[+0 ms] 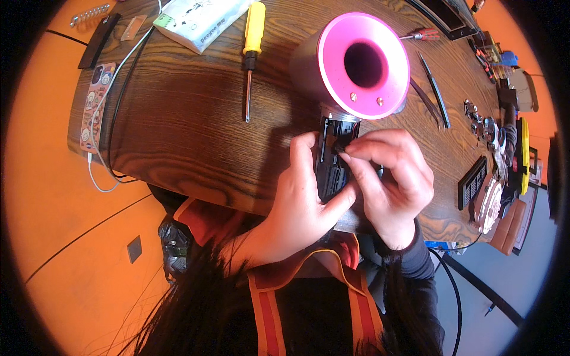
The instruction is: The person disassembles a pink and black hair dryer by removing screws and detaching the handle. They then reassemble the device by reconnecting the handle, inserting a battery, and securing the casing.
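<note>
A hair dryer with a pink ring-shaped head (395,65) lies on the wooden table, its handle pointing toward me. The handle's casing is off and its black inner frame (330,172) is exposed. My left hand (300,196) is wrapped around this handle, thumb and index finger on either side of it. Above the handle's upper part, my right hand (395,172) pinches a small dark piece (341,146) between thumb and fingertips. Its exact kind is too small to tell, and the fingers partly cover it.
A yellow-handled screwdriver (253,35) lies to the left, near a tissue pack (199,24) and a phone (97,110) on a white cable. Rightward are a red-handled screwdriver (424,35), tweezers (426,102), a thin dark tool (435,89) and a black slotted part (472,181).
</note>
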Demonstrator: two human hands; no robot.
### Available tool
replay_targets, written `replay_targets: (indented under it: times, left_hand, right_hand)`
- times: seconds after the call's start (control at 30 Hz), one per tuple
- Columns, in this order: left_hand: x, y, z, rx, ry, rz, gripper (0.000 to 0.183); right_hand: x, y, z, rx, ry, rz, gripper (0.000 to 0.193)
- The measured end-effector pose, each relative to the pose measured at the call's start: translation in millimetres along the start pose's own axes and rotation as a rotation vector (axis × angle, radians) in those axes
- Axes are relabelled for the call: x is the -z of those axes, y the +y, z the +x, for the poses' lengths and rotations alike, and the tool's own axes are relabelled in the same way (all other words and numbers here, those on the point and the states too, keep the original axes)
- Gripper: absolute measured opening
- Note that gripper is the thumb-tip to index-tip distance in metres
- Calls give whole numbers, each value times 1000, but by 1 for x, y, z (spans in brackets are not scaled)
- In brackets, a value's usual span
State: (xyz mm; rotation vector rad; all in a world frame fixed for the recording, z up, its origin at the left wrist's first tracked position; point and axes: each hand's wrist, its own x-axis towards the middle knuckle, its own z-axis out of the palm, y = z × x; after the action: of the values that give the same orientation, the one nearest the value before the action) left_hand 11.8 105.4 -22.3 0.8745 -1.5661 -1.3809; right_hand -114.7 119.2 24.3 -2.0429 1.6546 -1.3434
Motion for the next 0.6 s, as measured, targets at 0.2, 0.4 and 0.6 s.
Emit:
replay_targets:
  times: [0.2, 0.4, 0.6]
  left_hand:
    - [-1, -1, -1, 6, -10, -1, 60]
    - [0, 1, 0, -2, -13, 20, 60]
    - [0, 0, 0, 1, -10, 2, 59]
  right_hand:
    - [8, 6, -5, 285, 1, -49, 26]
    - [11, 5, -7, 314, -21, -55, 27]
    - [8, 5, -4, 310, -3, -35, 26]
